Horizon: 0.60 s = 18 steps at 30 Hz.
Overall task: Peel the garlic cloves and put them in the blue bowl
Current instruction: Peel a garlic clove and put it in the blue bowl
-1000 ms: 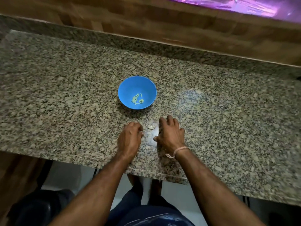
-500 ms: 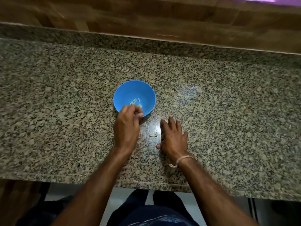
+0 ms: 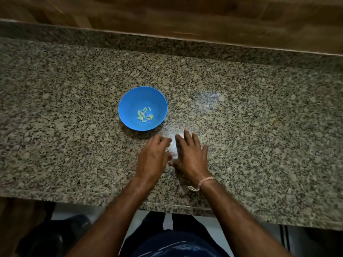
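The blue bowl stands on the granite counter and holds several pale peeled garlic cloves at its bottom. Just in front of it and to its right, my left hand lies with loosely bent fingers that reach toward the narrow gap between my hands; the hand is blurred and I see nothing held in it. My right hand rests flat on the counter with its fingers spread, a thread band on the wrist. Glare fills the gap between the hands, and no clove or peel shows there.
The speckled granite counter runs left to right, with a raised granite strip and a wooden wall behind it. Its front edge lies close to my body. A dark object sits on the floor at lower left.
My left hand went forward over the bowl, then came back beside my right hand. The small pale piece that lay between the hands no longer shows. The right hand stayed on the counter.
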Available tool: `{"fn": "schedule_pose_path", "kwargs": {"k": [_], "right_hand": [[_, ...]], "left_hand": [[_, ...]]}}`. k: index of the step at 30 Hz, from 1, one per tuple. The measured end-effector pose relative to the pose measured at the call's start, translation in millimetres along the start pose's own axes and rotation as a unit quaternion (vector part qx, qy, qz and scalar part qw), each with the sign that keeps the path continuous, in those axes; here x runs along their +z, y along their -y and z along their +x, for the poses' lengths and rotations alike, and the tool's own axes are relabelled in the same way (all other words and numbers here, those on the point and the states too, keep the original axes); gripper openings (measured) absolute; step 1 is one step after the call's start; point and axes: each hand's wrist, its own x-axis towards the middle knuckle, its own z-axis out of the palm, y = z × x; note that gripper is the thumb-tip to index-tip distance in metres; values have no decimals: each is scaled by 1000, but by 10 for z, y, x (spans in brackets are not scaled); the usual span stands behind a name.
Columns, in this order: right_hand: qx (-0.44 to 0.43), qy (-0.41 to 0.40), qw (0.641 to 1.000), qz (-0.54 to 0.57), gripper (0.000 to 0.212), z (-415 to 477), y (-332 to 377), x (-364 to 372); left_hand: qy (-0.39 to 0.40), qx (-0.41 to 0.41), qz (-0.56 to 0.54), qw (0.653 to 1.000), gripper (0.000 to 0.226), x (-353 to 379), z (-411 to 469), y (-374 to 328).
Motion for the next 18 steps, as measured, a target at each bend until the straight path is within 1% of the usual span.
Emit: {"fn": "schedule_pose_path", "kwargs": {"k": [2, 4, 5, 6, 7, 8, 9, 10, 11, 12, 13, 14, 15, 16, 18], "right_hand": [[-11, -11, 999, 41, 84, -25, -97, -3], [-26, -45, 997, 59, 73, -51, -203, 38], [-34, -65, 995, 66, 68, -63, -247, 70], [-45, -84, 992, 80, 63, -79, -274, 98], [-57, -97, 988, 105, 57, -96, -291, 115], [-62, -99, 981, 153, 51, -110, -284, 119], [-53, -90, 969, 224, 44, -124, -265, 103], [-32, -69, 949, 304, 37, -141, -229, 75], [-12, -51, 928, 368, 31, -150, -201, 46], [-1, -43, 911, 410, 25, -148, -198, 27], [2, -42, 897, 439, 21, -138, -207, 25], [3, -35, 882, 470, 17, -136, -233, 24], [3, -27, 867, 498, 15, -137, -256, 13], [5, -19, 854, 519, 15, -135, -284, 3], [4, -8, 849, 528, 15, -122, -347, -13]], "left_hand": [[24, -34, 5, 999, 31, 170, -17, 58], [26, -37, -4, 999, 22, 222, -1, 62], [18, -49, -31, 998, 18, 222, 12, 45], [5, -81, -74, 994, 16, 211, 17, 18], [-9, -133, -125, 983, 16, 219, 10, -20], [-20, -199, -188, 962, 16, 229, 5, -50], [-23, -270, -260, 927, 14, 252, 2, -87], [-24, -330, -342, 880, 11, 272, -4, -125], [-24, -371, -418, 829, 9, 278, -19, -177], [-28, -395, -484, 781, 10, 278, -41, -245], [-34, -403, -531, 745, 12, 257, -56, -298], [-39, -402, -561, 723, 13, 239, -75, -341], [-41, -397, -576, 713, 13, 218, -93, -366], [-38, -391, -583, 711, 14, 203, -109, -378], [-31, -378, -572, 727, 18, 184, -149, -386]]}}
